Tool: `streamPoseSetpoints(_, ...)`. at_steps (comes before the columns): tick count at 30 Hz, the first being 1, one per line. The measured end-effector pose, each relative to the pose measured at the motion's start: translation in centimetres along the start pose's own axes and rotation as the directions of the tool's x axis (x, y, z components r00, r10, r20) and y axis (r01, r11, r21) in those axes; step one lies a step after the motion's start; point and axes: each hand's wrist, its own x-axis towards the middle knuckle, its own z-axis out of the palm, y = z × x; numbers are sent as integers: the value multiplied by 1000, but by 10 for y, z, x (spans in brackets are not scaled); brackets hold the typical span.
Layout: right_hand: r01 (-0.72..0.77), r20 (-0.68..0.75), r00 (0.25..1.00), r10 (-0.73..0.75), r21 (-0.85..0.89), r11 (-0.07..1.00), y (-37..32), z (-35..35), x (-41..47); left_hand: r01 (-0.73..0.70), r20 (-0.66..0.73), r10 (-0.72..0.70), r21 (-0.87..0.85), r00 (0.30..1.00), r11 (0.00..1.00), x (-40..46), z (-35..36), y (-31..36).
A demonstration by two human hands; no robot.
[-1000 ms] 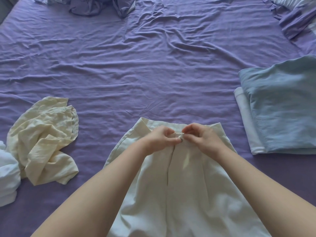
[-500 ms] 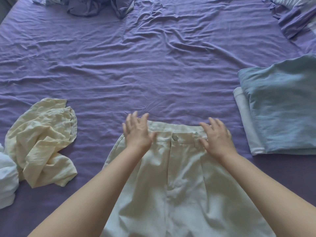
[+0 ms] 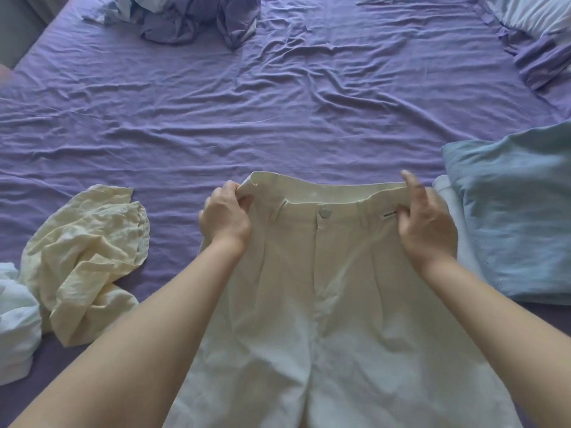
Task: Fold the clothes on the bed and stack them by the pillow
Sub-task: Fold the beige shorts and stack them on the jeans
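Note:
Cream trousers (image 3: 324, 288) lie buttoned in front of me on the purple bed sheet (image 3: 278, 118), waistband away from me. My left hand (image 3: 225, 217) grips the left end of the waistband, which is raised off the sheet. My right hand (image 3: 425, 223) pinches the right end of the waistband, its index finger sticking up. A folded light blue garment (image 3: 519, 211) lies on a folded white one (image 3: 448, 205) at the right. The pillow (image 3: 531, 13) shows at the top right corner.
A crumpled pale yellow garment (image 3: 86, 261) lies at the left, with a white one (image 3: 15, 319) beside it at the frame edge. A bundled purple and pale blue heap (image 3: 185, 20) sits at the far end of the bed.
A second ago both hands were fastening the button at the waist. They then spread flat outward along the waistband, and now each grips one end and lifts it.

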Motion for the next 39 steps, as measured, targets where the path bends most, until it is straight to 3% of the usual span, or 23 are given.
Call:
streamPoseSetpoints(2,24,56,998,-18,-106,994,-8,4,-3,39,38,-40,38,998,999,-2,2,-2)
streamPoseSetpoints(4,87,200,979,-46,-200,976,-15,14,-26,97,149,-110,91,983,991,-16,5,-14)
streamPoseSetpoints(7,175,488,871,-57,-199,964,-25,39,-79,137,260,-188,200,947,970,-51,12,-43)
streamPoseSetpoints(10,165,624,782,-15,-184,969,-32,55,-131,179,255,-233,219,938,959,-85,11,-73)
streamPoseSetpoints(14,82,601,798,34,-164,983,-37,45,-183,263,218,-314,234,924,936,-113,-10,-105)
streamPoseSetpoints(20,53,696,718,31,-99,994,-46,16,-245,333,296,-410,277,863,901,-139,-46,-145)
streamPoseSetpoints(24,-3,652,758,-13,24,1000,-61,1,-267,357,372,-375,120,849,926,-150,-66,-152)
streamPoseSetpoints(26,-44,608,793,-41,124,991,-71,-4,-273,372,421,-323,-37,847,928,-156,-75,-151)
streamPoseSetpoints(28,-80,554,830,-62,229,970,-81,-8,-276,490,542,-298,-254,786,834,-161,-85,-148)
streamPoseSetpoints(30,-92,515,854,-76,293,952,-86,-10,-276,531,618,-240,-341,749,776,-164,-95,-150)
streamPoseSetpoints(33,-54,523,846,-105,280,959,-80,-15,-280,426,549,-194,-333,813,841,-164,-108,-160)
streamPoseSetpoints(37,42,603,792,-100,109,993,-59,-28,-299,311,468,-161,-263,869,913,-161,-127,-175)
streamPoseSetpoints(39,135,561,815,-143,57,989,-53,-34,-309,252,448,-140,-200,883,947,-163,-135,-181)
